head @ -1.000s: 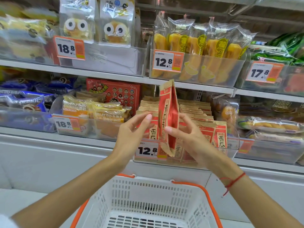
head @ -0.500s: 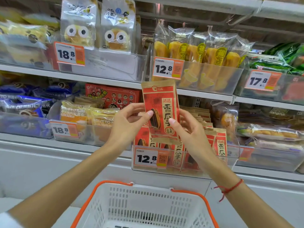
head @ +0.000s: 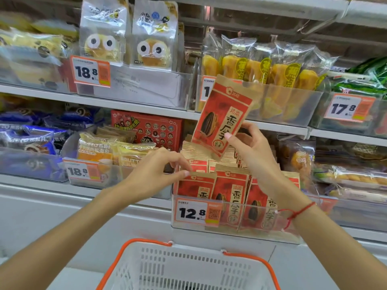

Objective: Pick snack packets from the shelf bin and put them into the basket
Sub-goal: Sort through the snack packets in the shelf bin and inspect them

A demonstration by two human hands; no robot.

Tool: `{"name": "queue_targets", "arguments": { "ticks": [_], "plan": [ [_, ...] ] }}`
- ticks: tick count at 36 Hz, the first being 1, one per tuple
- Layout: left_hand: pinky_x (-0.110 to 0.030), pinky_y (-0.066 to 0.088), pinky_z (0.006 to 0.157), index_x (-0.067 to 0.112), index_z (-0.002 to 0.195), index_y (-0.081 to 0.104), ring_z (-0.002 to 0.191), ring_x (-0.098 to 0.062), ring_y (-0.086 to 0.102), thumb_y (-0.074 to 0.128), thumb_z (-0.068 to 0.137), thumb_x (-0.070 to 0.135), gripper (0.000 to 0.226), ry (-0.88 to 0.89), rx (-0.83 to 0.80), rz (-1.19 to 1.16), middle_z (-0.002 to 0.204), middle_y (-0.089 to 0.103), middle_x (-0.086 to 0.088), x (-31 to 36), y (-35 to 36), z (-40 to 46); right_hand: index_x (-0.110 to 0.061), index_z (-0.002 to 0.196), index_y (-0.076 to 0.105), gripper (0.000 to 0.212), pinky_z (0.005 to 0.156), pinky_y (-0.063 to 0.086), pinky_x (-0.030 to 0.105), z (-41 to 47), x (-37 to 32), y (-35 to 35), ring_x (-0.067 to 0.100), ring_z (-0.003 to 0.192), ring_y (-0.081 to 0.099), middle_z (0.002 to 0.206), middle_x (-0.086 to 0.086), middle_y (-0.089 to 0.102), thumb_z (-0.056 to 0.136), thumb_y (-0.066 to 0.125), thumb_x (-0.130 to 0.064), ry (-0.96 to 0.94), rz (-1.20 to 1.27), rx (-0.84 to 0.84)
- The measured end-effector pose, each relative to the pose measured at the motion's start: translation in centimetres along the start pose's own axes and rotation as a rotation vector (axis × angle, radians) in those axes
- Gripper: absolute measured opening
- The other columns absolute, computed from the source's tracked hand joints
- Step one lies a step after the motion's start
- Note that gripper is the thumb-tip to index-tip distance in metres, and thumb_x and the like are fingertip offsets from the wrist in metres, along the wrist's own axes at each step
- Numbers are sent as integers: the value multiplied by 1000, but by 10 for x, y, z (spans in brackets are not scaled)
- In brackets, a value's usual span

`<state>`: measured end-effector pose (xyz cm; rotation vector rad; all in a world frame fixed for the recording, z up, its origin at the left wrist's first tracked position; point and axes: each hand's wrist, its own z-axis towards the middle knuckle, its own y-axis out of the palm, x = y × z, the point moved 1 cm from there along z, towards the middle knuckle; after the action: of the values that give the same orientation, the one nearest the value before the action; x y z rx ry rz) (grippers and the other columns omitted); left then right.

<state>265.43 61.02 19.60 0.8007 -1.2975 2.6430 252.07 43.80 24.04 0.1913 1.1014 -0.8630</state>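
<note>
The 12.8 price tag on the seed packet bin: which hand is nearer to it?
Left. The left hand touches a packet top just above the 12.8 price tag; the right hand is higher, holding a lifted packet.

A raised packet hangs above the shelf bin, with the basket below and in front.

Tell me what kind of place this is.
Most likely a shop's snack aisle: shelves of packaged snacks, price tags on clear bins, and a basket below.
</note>
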Motion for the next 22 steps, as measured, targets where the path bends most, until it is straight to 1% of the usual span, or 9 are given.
{"name": "queue_targets", "arguments": {
  "ticks": [3, 6, 9, 12, 15, 17, 19, 20, 22],
  "plan": [
    [-32, 48, 85, 36, 91, 71, 92, 2, 54, 68, 86, 32, 7, -8, 7, -50, 88, 66, 23, -2, 0, -5, -28, 111, 59, 20, 79, 42, 23, 6, -1, 5, 3, 98, 64, 104, -8, 72, 93, 65, -24, 55, -54, -111],
    [-28, 48, 86, 39, 94, 70, 95, 2, 56, 67, 87, 32, 10, -23, 40, -132, 95, 65, 28, -7, 4, -7, -24, 115, 57, 24, 76, 42, 20, 13, -1, 11, 6, 99, 65, 106, -6, 71, 92, 65, -23, 73, -163, -175],
    [-18, 47, 82, 38, 102, 66, 95, 2, 60, 67, 87, 32, 16, -76, 230, -228, 98, 65, 25, -10, 0, -4, -25, 111, 57, 23, 88, 44, 30, 22, 2, 11, 12, 104, 65, 110, -4, 70, 91, 66, -20, 91, -240, -251],
    [-19, 47, 84, 33, 121, 55, 103, 3, 57, 65, 90, 33, 32, -157, 371, -318, 113, 60, 21, -12, -9, 7, -26, 115, 55, 28, 92, 41, 30, 30, 3, 11, 12, 105, 64, 114, -4, 68, 91, 65, -15, 127, -259, -383],
    [-10, 44, 82, 28, 129, 49, 102, 8, 57, 60, 94, 31, 37, -206, 325, -367, 115, 59, 19, -11, -14, 19, -26, 121, 55, 32, 97, 43, 31, 37, 7, 15, 8, 107, 63, 118, -8, 66, 92, 65, -17, 176, -327, -552],
    [-8, 46, 78, 24, 119, 59, 94, 8, 62, 56, 97, 26, 22, -197, 257, -390, 104, 66, 17, -9, -13, 22, -27, 122, 57, 31, 100, 45, 34, 38, 9, 18, 9, 109, 63, 119, -9, 66, 92, 65, -28, 164, -450, -632],
    [-22, 51, 86, 24, 104, 68, 93, 0, 67, 55, 97, 23, 14, -170, 202, -366, 95, 73, 13, -9, -8, 23, -26, 124, 57, 33, 96, 48, 33, 39, 9, 21, 10, 109, 62, 118, -8, 65, 93, 63, -34, 112, -533, -644],
    [-28, 52, 89, 26, 101, 69, 92, -1, 67, 56, 97, 23, 14, -159, 175, -348, 93, 74, 13, -11, -4, 22, -24, 123, 58, 32, 92, 50, 31, 39, 8, 22, 10, 105, 62, 114, -7, 66, 93, 62, -33, 80, -539, -619],
    [-33, 53, 91, 30, 98, 70, 91, 3, 66, 57, 96, 26, 13, -151, 114, -282, 93, 73, 17, -14, 3, 22, -22, 114, 62, 23, 82, 51, 28, 39, 7, 22, 12, 94, 63, 103, -6, 66, 92, 65, -29, 7, -538, -530]
  ]
}}
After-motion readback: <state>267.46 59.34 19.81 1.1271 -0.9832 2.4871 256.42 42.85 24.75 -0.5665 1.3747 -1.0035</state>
